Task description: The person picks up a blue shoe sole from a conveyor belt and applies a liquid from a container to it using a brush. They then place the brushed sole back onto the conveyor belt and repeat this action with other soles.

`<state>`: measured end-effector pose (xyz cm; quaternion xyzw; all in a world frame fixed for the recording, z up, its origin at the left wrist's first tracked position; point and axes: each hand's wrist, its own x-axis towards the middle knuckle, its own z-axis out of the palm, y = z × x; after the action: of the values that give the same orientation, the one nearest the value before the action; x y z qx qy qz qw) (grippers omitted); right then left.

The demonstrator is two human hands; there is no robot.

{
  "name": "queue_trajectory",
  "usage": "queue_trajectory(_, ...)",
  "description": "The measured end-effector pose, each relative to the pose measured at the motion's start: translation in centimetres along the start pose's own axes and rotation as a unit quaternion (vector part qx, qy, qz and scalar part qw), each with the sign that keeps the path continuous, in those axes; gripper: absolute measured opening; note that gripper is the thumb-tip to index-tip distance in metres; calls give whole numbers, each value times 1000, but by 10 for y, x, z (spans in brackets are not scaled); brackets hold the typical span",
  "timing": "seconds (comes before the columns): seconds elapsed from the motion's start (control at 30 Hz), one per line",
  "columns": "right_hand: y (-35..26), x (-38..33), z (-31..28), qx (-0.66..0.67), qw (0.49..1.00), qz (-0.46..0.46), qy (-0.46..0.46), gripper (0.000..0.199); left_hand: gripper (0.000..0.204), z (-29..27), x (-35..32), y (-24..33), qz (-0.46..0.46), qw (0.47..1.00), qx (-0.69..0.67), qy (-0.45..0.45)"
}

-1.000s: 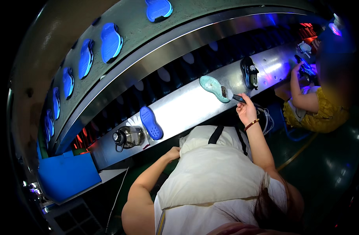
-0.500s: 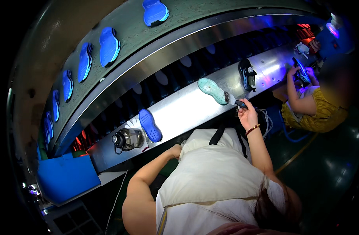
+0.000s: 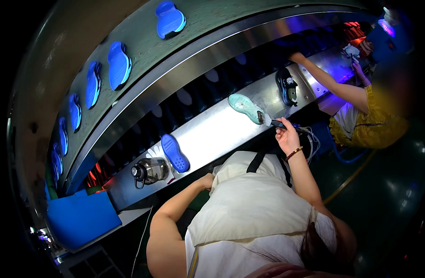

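Bench: we stand at a long shiny metal bench [image 3: 212,134] that curves away under bluish light; behind it runs a dark slatted conveyor [image 3: 194,99], and above that a grey panel carrying a row of blue shoe soles [image 3: 117,65].
Right hand: our right hand [image 3: 286,136] has its fingers [image 3: 281,132] clamped on a dark-handled brush [image 3: 273,123], whose tip touches the pale teal sole [image 3: 245,107] lying on the bench just beyond the fingers.
Left hand: our left hand [image 3: 207,180] rests at the near bench edge against the white apron [image 3: 249,204]; we cannot tell how its fingers are set.
Around: a blue sole [image 3: 174,153] and a glass jar with a dark lid [image 3: 148,170] sit well to the left of the fingers; a black shoe [image 3: 286,87] lies beyond them to the right.
Neighbour: a person in a yellow top [image 3: 367,125] reaches an arm over the bench on the right.
Hard to see: the blue bin [image 3: 80,217] at lower left is cut by the dark rim.
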<state>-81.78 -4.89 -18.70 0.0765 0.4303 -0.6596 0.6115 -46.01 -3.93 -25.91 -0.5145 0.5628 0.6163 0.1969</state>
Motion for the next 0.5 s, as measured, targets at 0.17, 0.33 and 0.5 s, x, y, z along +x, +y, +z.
queue_trajectory(0.17,0,-1,-1,5,1000,3,2,19,46,-1,-18,17,-33,996,-77,-16)
queue_trajectory(0.33,5,4,1,6,1000,7,1,19,44,-2,35,-28,8,990,127,63)
queue_trajectory(0.5,7,9,5,12,1000,8,-3,19,37,7,32,5,25,965,175,192)
